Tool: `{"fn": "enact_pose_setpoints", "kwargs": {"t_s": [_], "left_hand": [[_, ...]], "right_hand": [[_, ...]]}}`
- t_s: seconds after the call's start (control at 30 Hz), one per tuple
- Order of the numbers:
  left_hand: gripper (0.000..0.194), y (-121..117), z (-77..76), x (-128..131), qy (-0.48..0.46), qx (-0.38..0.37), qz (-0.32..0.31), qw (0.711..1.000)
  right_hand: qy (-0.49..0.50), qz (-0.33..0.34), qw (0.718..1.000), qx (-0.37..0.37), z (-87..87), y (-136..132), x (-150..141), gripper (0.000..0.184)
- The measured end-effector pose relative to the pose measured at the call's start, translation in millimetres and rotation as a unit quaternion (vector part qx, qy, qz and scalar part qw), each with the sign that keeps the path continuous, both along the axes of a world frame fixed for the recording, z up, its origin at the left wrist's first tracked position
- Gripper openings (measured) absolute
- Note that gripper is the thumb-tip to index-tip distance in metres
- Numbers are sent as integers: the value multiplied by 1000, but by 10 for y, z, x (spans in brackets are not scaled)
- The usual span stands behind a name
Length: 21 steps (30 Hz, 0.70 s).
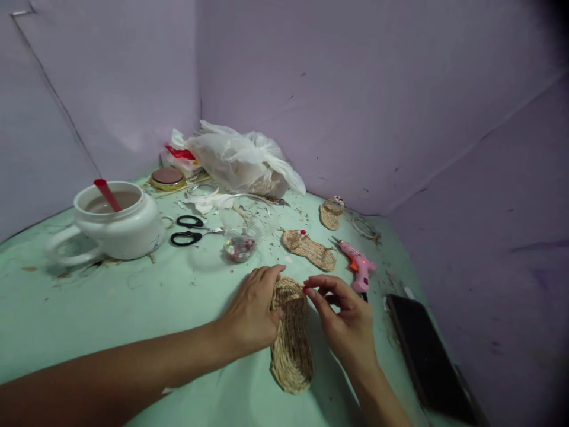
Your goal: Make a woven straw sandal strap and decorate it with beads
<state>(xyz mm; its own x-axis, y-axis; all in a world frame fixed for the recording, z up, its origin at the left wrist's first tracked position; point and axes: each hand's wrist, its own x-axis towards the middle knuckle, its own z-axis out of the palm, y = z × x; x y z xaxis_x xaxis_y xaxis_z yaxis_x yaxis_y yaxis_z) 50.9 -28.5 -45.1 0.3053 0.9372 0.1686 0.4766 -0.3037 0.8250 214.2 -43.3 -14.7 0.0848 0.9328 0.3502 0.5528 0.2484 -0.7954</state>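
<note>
A woven straw slipper (293,350) lies on the pale green table with its toe end pointing away from me. My left hand (255,308) grips its upper left side, the thumb resting on the sole. At the slipper's upper right edge, my right hand (344,317) pinches a small red bead (306,289) between thumb and fingertips. Just beyond lies a second straw slipper (310,249) with a red bead (303,232) on it. To its right rests a pink glue gun (357,261), its nozzle pointing back and left. A clear cup of mixed beads (240,248) stands beyond my left hand.
A white mug (120,228) with a red straw stands at left, beside black-handled scissors (189,231). A white plastic bag (244,160) and a round lidded tin (168,178) sit by the wall. A smaller straw slipper (330,213) lies farther back; a dark phone (429,356) is at right.
</note>
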Motion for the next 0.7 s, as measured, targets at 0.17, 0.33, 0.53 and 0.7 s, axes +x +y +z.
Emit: {"fn": "enact_pose_setpoints", "kwargs": {"t_s": [0.17, 0.33, 0.53, 0.7], "left_hand": [[69, -3, 7, -6, 8, -4, 2, 1000], [69, 2, 27, -5, 12, -10, 2, 1000], [70, 5, 19, 0, 11, -11, 4, 1000], [70, 1, 24, -4, 12, -10, 3, 1000]], "right_hand": [[51, -18, 998, -21, 25, 6, -40, 3], [38, -21, 999, -5, 6, -9, -54, 4], [27, -15, 999, 8, -47, -32, -58, 4], [46, -4, 999, 15, -71, -40, -60, 6]]}}
